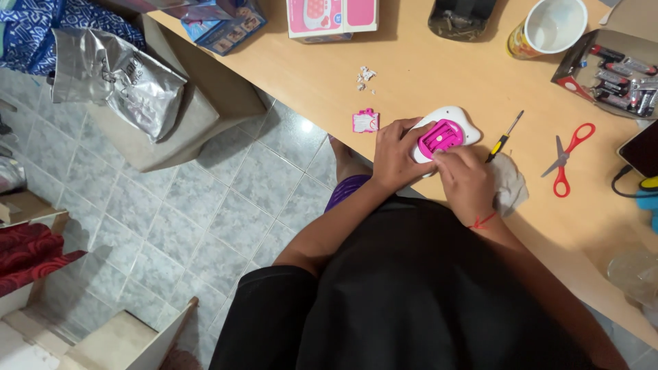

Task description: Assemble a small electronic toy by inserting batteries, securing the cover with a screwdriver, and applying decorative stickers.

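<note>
The wooden table [425,75] carries everything, and I stand at its near edge, leaning over so my work sits right under my eyes. Beyond my hands, at the far side, lie a pink-and-white toy box [332,16] and a white cup [548,27]; far to the right of my grip is an open tray of batteries [617,75], kept within reach, I judge, for loading.

What I work on is a small white plastic toy [445,130] with a pink battery compartment, lying back-up on the table. Its long axis runs from near-left to far-right, with the rounded lobes pointing away from me to the right. It lies flat so the table takes the pressure, I judge.

My left hand [394,156] closes around the toy's near-left end, fingers curled over its edge to steady it. My right hand [467,179] sits just on the near side of the pink recess, fingertips pinched narrow and pressing into it; whether something small is held between them I cannot tell.

Just right of my right hand lie a crumpled grey cloth [510,186] and a yellow-handled screwdriver [504,138]; farther right, red scissors [569,159]. Left of my left hand sits the small pink cover [365,121], set aside, and beyond it a few paper scraps [365,75].
</note>
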